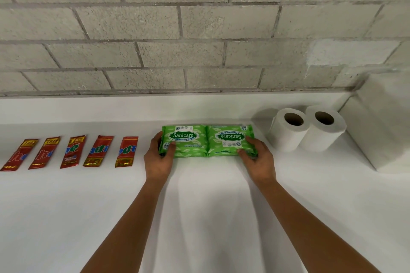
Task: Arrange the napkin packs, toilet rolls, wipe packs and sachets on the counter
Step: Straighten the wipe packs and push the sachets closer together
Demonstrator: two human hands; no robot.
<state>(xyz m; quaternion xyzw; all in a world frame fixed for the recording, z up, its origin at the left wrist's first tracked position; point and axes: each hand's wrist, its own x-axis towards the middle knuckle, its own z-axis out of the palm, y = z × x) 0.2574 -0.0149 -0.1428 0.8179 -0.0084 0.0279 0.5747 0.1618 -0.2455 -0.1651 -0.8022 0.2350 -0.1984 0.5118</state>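
Two green wipe packs lie side by side on the white counter (199, 195), touching along their inner edges. My left hand (159, 157) grips the outer edge of the left wipe pack (188, 142). My right hand (257, 158) grips the outer front corner of the right wipe pack (228, 139), which lies turned the other way round. Several red sachets (73, 150) lie in a spaced row to the left. Two white toilet rolls (308, 131) stand upright together to the right. A white napkin pack (383, 131) sits at the far right against the wall.
A grey block wall (199, 40) runs along the back of the counter behind a low white ledge (133, 108). Bare counter surface stretches from the row of items toward me.
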